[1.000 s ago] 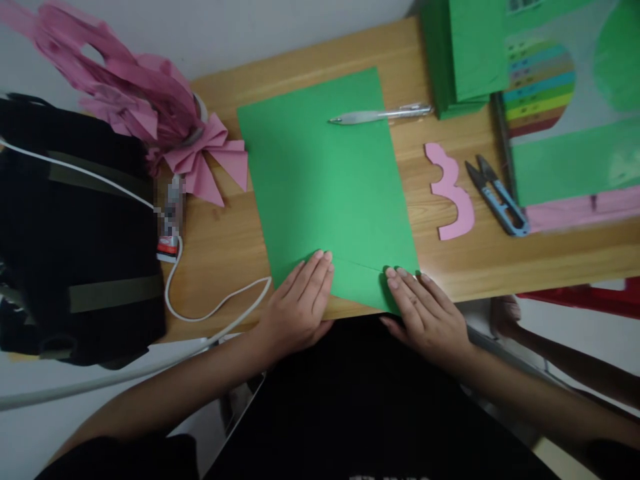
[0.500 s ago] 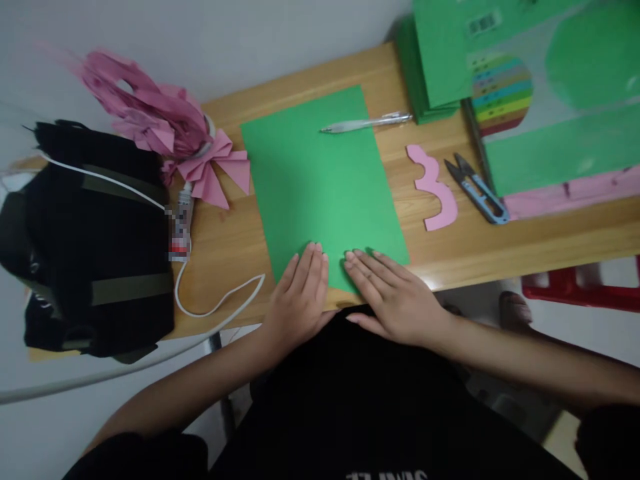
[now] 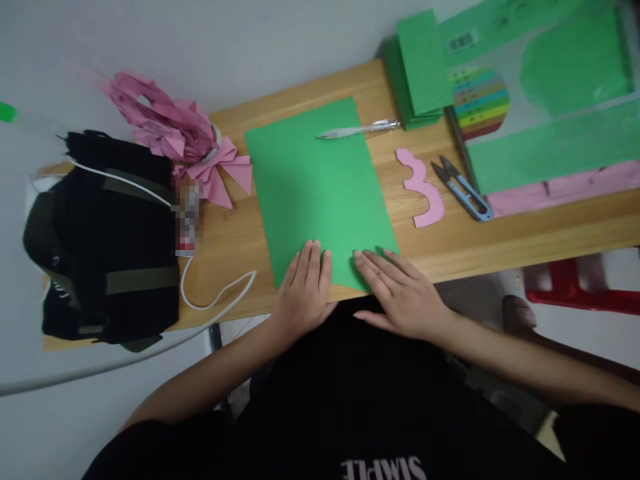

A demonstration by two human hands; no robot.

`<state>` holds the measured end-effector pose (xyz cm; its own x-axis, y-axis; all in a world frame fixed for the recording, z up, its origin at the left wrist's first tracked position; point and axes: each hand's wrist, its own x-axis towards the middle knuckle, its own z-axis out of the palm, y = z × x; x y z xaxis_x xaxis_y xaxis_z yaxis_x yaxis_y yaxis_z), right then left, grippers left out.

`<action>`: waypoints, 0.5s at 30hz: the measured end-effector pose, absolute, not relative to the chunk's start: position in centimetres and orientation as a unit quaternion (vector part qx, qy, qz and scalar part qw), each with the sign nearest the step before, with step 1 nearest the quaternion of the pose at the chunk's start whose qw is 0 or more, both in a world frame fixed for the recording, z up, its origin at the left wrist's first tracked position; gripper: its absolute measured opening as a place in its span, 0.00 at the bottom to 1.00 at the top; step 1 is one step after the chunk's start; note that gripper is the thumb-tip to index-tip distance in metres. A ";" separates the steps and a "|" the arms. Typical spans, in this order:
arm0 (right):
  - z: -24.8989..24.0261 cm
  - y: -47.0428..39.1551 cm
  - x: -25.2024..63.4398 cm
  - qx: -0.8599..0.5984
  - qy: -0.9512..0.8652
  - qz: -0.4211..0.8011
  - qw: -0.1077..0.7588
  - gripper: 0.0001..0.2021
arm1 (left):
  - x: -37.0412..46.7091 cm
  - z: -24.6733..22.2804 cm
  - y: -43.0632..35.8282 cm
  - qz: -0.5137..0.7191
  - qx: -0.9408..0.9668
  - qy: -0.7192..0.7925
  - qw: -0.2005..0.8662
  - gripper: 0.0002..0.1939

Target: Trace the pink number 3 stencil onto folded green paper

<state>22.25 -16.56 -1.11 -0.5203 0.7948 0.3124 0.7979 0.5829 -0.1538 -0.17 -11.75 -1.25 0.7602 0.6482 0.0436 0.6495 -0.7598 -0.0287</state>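
The left hand [image 3: 303, 293] and right hand [image 3: 403, 293] lie flat and outstretched, gripping nothing, probably to steady the green sheet [image 3: 315, 187] beneath and ahead of them; the pen [image 3: 345, 133] beyond both hands overlaps the sheet's right edge, perhaps for easy reach. The sheet looks smooth, plain, its near edge partly covered

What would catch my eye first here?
The large green paper sheet in the middle, with the left hand and right hand flat at its near edge and a pen across its right edge. Then the pink paper decoration to its left and the wavy pink cutout to its right.
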 end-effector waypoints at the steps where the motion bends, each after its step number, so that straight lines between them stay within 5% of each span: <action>1: -1.2 -17.2 22.9 -0.465 -0.867 -0.010 0.178 0.42 | -0.2 -1.2 -11.8 -0.009 -0.936 -0.351 0.007 0.40; 6: -1.8 -18.7 25.3 -0.475 -0.849 -0.064 0.221 0.40 | 0.1 -1.1 -11.9 -0.009 -0.924 -0.381 -0.041 0.42; 12: -0.6 -16.8 25.7 -0.425 -0.864 -0.113 0.244 0.13 | 1.2 0.8 -11.6 -0.015 -0.913 -0.407 -0.022 0.47; 15: 0.7 -15.3 25.5 -0.364 -0.888 -0.115 0.254 0.10 | 1.7 1.6 -10.9 -0.023 -0.917 -0.399 -0.010 0.37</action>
